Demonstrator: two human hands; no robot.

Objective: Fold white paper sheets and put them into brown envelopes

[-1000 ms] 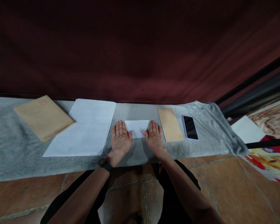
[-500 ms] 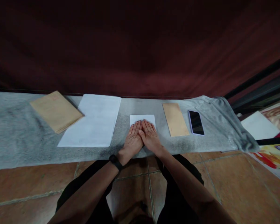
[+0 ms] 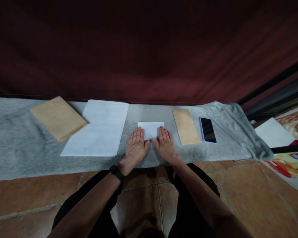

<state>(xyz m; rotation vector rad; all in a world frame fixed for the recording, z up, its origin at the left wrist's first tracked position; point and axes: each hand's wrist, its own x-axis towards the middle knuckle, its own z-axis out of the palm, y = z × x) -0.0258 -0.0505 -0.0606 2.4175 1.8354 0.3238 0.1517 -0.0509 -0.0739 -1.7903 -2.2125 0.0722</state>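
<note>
Small white paper: at the centre of the frame [image 3: 151, 129], flat on the grey cloth [image 3: 12, 145], its middle uncovered between the two hands.
Just changed: half a second ago the hands lay together over the paper's lower middle; now they have parted toward its left and right ends.
Left hand: palm down [image 3: 136, 147], fingers extended and close together, fingertips over the paper's left end, thumb out near the lower edge; it grips nothing.
Right hand: palm down [image 3: 166, 145], fingers straight and slightly fanned over the right end, thumb toward the middle; it too has hold of nothing.
Meaning for the work: the parting looks like an outward smoothing stroke, leaving the paper flat; how firmly the hands press, I cannot tell.
White sheets: a larger stack [image 3: 96, 132], left of centre, unchanged.
Brown envelopes: a pile [image 3: 58, 117] at middle left, one corner over the sheets, also unmoved.
Single brown envelope: right of centre [image 3: 186, 127], near the right hand, untouched.
Phone: dark screen upward [image 3: 208, 130], farther right, beside that envelope.
</note>
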